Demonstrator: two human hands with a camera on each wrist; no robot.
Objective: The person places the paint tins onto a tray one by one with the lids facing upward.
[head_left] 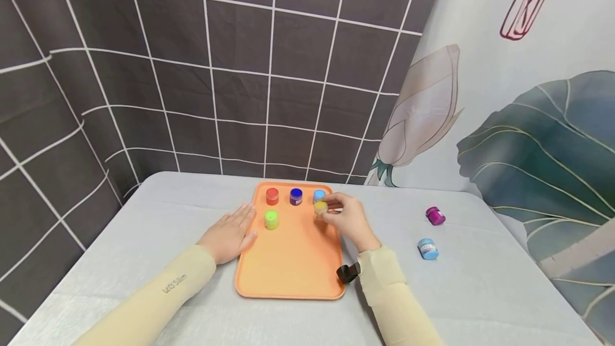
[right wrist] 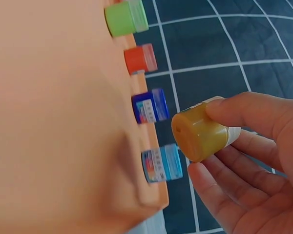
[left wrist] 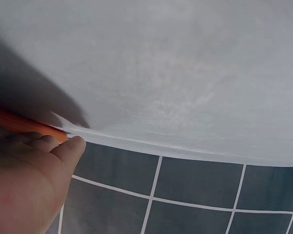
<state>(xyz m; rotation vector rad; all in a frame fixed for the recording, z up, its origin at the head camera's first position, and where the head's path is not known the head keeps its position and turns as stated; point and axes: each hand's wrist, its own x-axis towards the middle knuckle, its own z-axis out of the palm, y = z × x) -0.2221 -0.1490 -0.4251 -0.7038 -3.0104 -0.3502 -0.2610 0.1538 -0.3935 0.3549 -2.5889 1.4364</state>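
So my right hand (head_left: 347,218) has the little yellow paint pot (head_left: 320,207) pinched between thumb and fingertips, held just above the far right part of the orange tray (head_left: 288,271), right next to the light blue pot (head_left: 319,195). On the wrist view the yellow pot (right wrist: 201,132) is tipped so its base faces the camera. Left hand (head_left: 229,234) is just lying flat on the desk (head_left: 144,228), fingers straight, holding nothing, fingertips up against the tray's left edge. Along the tray's far edge there's a red pot (head_left: 272,196), a dark blue pot (head_left: 296,196) and that light blue one, with a green pot (head_left: 271,219) a bit nearer me on the left side. Off the tray, toward the desk's right edge, a magenta pot (head_left: 434,215) and another light blue pot (head_left: 427,249) are lying on their sides. The pots have labels but I can't read them. My left sleeve (head_left: 158,298) says "Let's Slim".
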